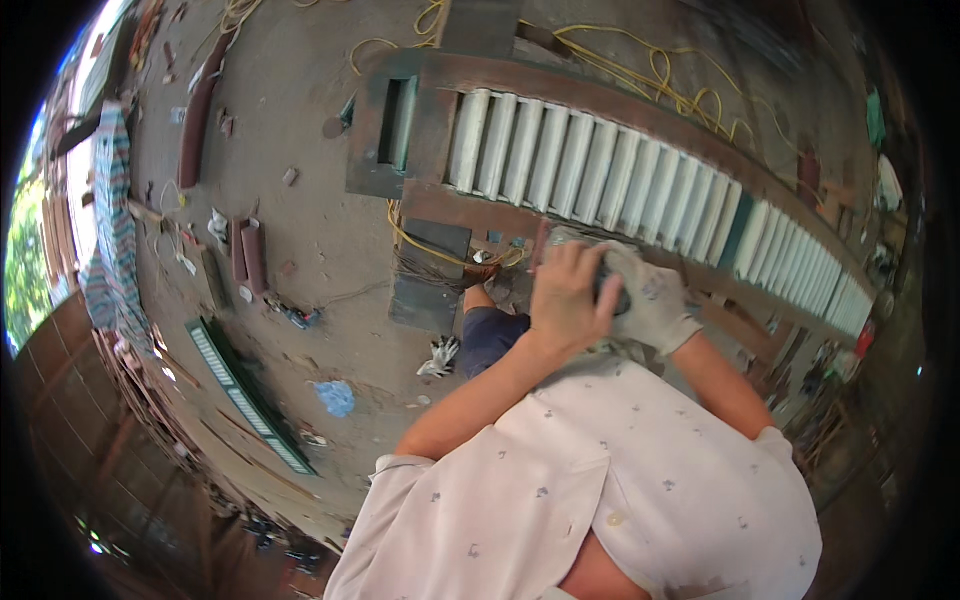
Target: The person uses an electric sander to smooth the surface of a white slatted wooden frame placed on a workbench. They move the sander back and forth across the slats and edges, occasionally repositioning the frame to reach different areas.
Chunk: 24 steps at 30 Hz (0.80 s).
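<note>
My left hand (567, 300) is bare, with its fingers bent down over a greyish thing at the near edge of a louvred shutter (485, 212). Beside it, my right hand (650, 300) wears a pale work glove and is closed against a dark, rounded object (616, 292) between the two hands. Fingers and glove cover most of that object, so its kind does not show. The shutter lies flat, raised above the floor, with a worn brown frame and a long row of whitish slats. Both hands are close together at its near rail.
Yellow cord (660, 75) lies loose beyond the shutter. A dark block (425, 290) stands under its left end. On the floor are a white glove (440, 356), a blue plastic bag (335, 398), reddish rolls (247, 255) and a green shutter panel (250, 395).
</note>
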Motion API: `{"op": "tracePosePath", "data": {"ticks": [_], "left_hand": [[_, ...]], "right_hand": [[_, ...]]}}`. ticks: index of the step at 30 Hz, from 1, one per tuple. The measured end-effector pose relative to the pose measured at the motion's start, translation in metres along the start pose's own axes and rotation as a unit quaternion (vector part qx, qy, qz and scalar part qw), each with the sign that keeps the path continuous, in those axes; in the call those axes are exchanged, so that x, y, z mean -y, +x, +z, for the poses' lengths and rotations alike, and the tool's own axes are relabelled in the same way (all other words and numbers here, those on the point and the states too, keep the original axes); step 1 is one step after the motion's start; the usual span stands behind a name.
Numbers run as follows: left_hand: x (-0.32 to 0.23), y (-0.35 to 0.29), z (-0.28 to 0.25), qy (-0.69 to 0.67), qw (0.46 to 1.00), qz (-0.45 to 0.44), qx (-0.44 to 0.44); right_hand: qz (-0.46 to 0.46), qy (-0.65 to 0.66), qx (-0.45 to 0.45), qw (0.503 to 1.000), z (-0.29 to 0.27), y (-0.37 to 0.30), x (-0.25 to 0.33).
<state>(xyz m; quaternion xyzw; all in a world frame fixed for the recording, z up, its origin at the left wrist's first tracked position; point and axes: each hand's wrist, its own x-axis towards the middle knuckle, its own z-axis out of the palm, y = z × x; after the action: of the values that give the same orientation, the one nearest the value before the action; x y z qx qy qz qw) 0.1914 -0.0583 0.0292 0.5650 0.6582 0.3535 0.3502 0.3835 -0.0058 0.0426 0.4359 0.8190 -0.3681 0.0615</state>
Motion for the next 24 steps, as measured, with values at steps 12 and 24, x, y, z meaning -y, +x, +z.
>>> {"op": "tracePosePath", "data": {"ticks": [12, 24], "left_hand": [[0.127, 0.037, -0.192, 0.071, 0.992, -0.010, -0.109], [0.074, -0.002, 0.008, -0.052, 0.979, -0.048, -0.189]], "right_hand": [[-0.103, 0.051, -0.075, 0.991, 0.067, 0.170, 0.182], [-0.095, -0.056, -0.093, 0.990, 0.010, 0.031, 0.079]]}}
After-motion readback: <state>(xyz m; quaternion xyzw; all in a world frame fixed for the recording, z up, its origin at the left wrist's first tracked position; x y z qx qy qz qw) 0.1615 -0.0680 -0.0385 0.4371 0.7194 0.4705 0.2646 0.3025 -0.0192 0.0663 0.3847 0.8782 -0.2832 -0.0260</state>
